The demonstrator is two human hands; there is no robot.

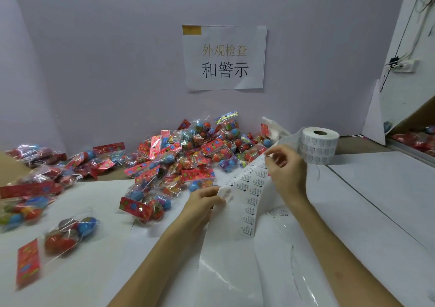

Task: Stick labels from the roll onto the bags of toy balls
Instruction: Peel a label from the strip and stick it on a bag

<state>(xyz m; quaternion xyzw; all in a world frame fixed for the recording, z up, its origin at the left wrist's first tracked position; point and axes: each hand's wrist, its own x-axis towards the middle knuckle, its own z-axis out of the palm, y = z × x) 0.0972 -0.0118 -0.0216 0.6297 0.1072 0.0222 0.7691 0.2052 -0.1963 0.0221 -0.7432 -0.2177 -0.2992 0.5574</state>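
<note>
Label roll (320,145): stands on end at the back right of the desk (381,201), close to the wall.
Label strip (251,189): runs from the roll down between the 2 hands, held up off the desk and printed with rows of small black text; its bare, glossy tail trails toward the near edge.
Left hand (207,201): fingers curled, pinching the strip's left edge, with a small white piece at the fingertips.
Right hand (287,168): thumb and forefinger pinch the strip's upper part, the other fingers loosely curled behind it.
Pile of bags (188,153): clear bags of red, blue and orange balls with red flowered header cards, heaped against the wall just left of the hands.
Loose bag (70,231): lies alone at the front left of the desk, well apart from the strip; whether it carries a label I cannot tell.
Sign (224,57): white sheet with large characters, fixed to the wall above the pile.
</note>
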